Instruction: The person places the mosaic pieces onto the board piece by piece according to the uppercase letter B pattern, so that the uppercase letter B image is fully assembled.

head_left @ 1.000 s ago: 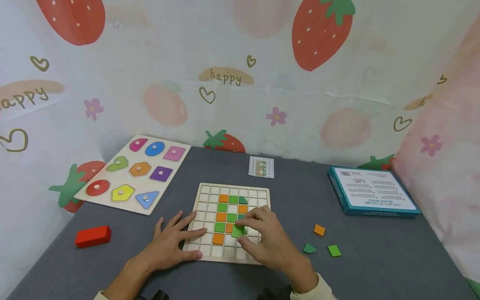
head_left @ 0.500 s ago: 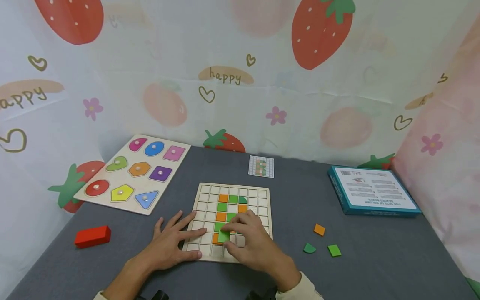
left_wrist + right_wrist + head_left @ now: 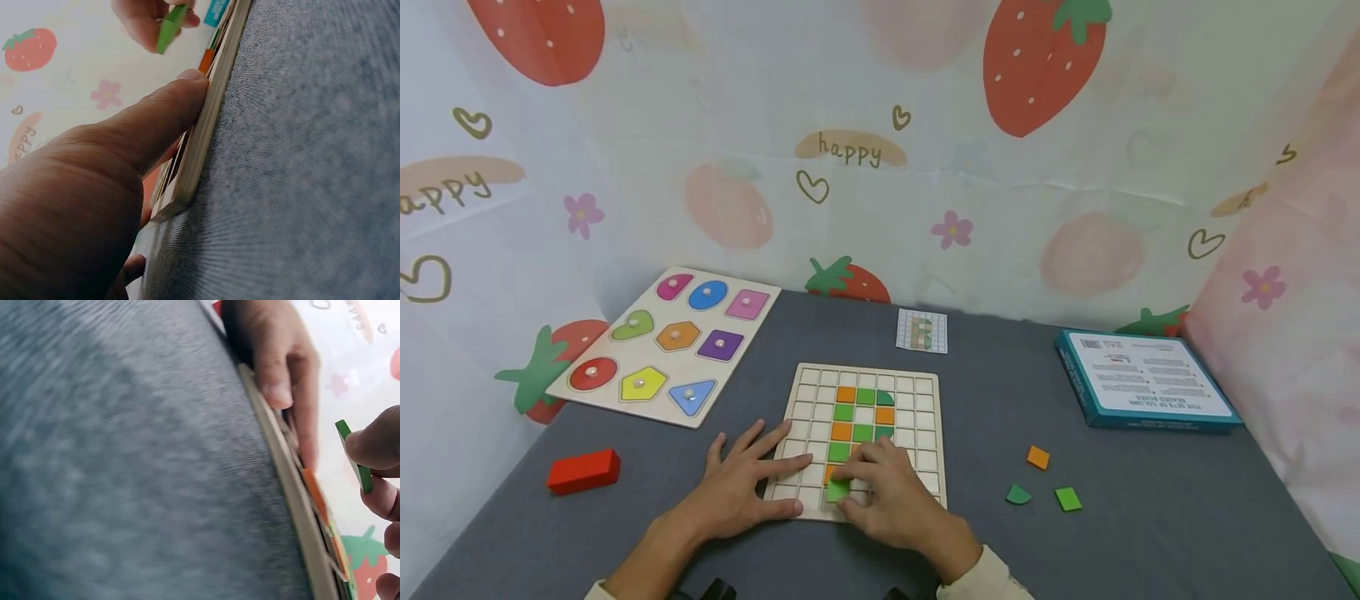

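A wooden grid board (image 3: 928, 483) lies on the dark cloth, with orange and green tiles set in several of its cells. My right hand (image 3: 898, 500) pinches a light green square tile (image 3: 837, 492) between thumb and fingers, over the lower middle of the board. In the right wrist view this green tile (image 3: 355, 456) is tilted and clear of the board. My left hand (image 3: 741, 483) rests with spread fingers on the board's left side, its thumb (image 3: 169, 106) along the near edge.
Right of the board lie an orange tile (image 3: 1038, 457), a green quarter-round tile (image 3: 1018, 495) and a green square tile (image 3: 1067, 499). A pattern card (image 3: 922, 331) is behind the board. A knobbed shape puzzle (image 3: 647, 350), a red block (image 3: 583, 472) and a teal box (image 3: 1150, 383) stand around.
My right hand has moved left and toward me across the board, carrying the green tile from the right columns to the lower middle. The left hand has stayed in place.
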Demonstrator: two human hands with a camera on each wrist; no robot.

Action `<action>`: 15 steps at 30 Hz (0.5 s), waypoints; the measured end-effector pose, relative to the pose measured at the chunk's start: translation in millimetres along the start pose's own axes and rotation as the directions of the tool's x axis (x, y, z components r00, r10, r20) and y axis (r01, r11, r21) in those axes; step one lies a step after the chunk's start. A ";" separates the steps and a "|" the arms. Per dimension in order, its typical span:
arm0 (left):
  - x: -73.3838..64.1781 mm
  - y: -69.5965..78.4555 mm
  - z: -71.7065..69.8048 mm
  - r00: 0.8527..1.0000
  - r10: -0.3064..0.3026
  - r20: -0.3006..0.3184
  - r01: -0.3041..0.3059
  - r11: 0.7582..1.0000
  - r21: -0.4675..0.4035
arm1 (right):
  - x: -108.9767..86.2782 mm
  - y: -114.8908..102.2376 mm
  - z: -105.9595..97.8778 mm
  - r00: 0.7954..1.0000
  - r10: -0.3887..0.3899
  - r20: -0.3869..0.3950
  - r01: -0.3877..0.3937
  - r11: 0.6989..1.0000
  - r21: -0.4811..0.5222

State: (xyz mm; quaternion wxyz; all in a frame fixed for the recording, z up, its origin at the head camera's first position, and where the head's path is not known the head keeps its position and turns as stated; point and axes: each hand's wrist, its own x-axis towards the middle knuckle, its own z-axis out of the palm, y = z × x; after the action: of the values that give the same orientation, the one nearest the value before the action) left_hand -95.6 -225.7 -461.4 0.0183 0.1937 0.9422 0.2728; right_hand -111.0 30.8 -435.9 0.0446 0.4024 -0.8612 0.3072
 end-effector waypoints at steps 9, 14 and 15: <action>-0.8 0.4 -0.9 1.000 0.020 -0.020 -0.020 1.000 -0.009 | 0.9 3.4 10.7 0.998 0.010 0.059 -0.008 0.999 -0.046; -1.1 1.3 -1.3 1.000 0.018 -0.017 -0.018 1.000 -0.002 | 1.3 3.6 13.3 0.998 0.014 0.060 -0.009 0.996 -0.093; -1.2 1.3 -1.0 1.000 0.017 -0.017 -0.017 1.000 0.000 | 1.3 3.4 13.6 0.998 0.014 0.058 -0.009 0.995 -0.098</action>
State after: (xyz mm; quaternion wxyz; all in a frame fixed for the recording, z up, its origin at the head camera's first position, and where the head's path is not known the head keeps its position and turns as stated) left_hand -94.2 -225.7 -459.9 0.0080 0.1994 0.9407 0.2745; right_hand -112.0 23.9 -448.1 0.0370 0.4037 -0.8785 0.2529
